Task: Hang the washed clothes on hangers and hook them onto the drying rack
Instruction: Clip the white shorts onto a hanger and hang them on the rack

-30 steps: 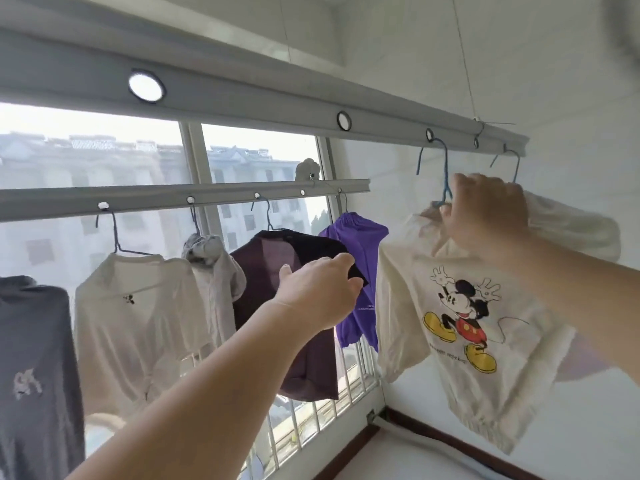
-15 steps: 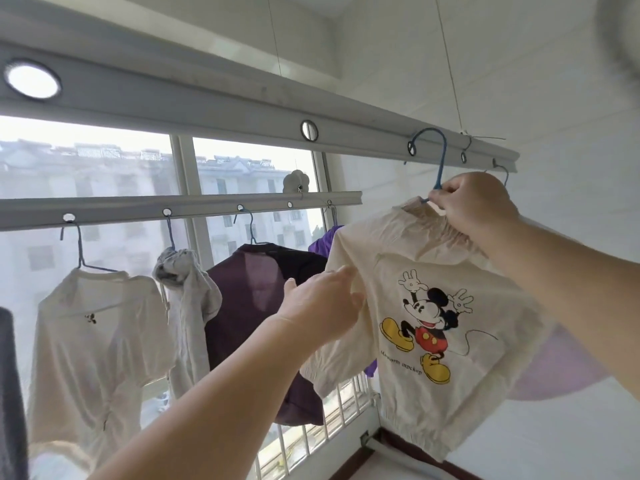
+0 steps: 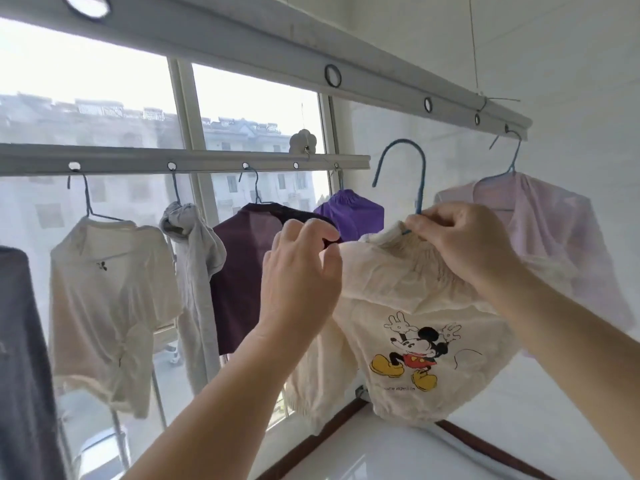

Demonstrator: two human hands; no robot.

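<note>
Home laundry balcony: drying rails (image 3: 221,160), hung clothes (image 3: 110,289).

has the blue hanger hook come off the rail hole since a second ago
Yes. The blue hanger hook was in a hole of the near rail; now it hangs free below it, held by the right hand with the cartoon mouse shirt.

Bright daylight, backlit and soft

Strong light pours in through the window (image 3: 104,109), where the sky is blown out to white and the buildings outside look hazy. The hanging clothes are lit from behind, so the cream shirt (image 3: 408,306) glows translucent. The white wall (image 3: 571,64) reflects the light evenly; shadows are faint. The wide-angle lens bends the rack rail (image 3: 277,53) towards the edges. Fine detail is slightly soft throughout.
</note>
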